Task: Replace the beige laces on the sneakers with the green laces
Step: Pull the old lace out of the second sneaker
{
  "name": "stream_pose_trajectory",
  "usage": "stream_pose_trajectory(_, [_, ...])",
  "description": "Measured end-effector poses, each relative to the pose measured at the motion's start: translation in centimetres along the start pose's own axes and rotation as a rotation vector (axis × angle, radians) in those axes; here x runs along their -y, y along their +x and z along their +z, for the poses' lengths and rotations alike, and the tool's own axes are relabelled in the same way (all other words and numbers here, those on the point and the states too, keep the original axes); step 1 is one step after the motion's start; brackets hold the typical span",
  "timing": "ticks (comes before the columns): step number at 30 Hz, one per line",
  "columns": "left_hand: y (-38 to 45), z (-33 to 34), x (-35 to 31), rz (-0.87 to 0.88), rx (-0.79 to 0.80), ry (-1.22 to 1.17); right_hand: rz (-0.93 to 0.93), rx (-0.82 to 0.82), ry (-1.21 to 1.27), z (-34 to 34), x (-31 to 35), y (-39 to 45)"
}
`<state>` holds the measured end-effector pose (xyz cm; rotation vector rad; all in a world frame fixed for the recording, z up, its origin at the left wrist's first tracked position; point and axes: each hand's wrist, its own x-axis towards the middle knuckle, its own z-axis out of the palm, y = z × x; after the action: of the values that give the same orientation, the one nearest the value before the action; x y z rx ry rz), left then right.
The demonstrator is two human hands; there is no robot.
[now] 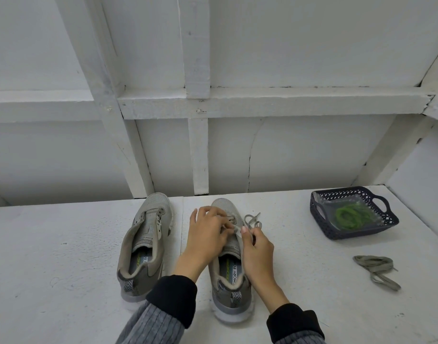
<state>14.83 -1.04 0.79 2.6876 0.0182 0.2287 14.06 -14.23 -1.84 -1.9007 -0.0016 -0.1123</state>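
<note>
Both hands work over the right sneaker [231,264]: the left hand [208,234] pinches at its eyelets, the right hand [256,247] pinches the beige lace [252,220]. Left sneaker [146,242] stands unlaced beside. Green laces [350,217] lie in the basket [322,220] near the wall; a loose lace [376,270] lies nearer.

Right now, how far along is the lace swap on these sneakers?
Done: the left sneaker is unlaced; one beige lace lies loose on the table. In hand: the left hand and right hand are pulling the lace from the right sneaker. Left: the green laces sit untouched in the basket.
</note>
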Motion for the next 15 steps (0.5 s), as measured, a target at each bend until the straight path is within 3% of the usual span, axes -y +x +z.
stream_pose_trajectory(3, [-0.2, 0.3, -0.1, -0.021, -0.022, -0.256, -0.01, -0.003, 0.023, -0.1, 0.1, -0.1])
stream_pose_trajectory(7, [-1.5, -0.6, -0.7, -0.129, -0.023, -1.089, -0.007, -0.01, 0.018, 0.0, 0.0, 0.0])
stream_pose_trajectory(9, [-1.8, -1.3, -0.9, -0.222, -0.085, -1.337, -0.008, -0.014, 0.03, 0.0, 0.1, -0.1])
stream_pose_trajectory(10, [-1.7, -1.6, -0.7, -0.269, -0.13, -1.359, -0.009, -0.012, 0.035, 0.0, 0.2, -0.1])
stream_pose_trajectory(12, [-1.5, -2.1, -0.4, -0.306, -0.2, -1.184, -0.009, -0.008, 0.04, -0.1, 0.4, -0.2])
stream_pose_trajectory(15, [-1.2, -2.7, -0.4, -0.139, -0.157, -0.584, -0.003, -0.005, 0.038, -0.2, 0.5, -0.2])
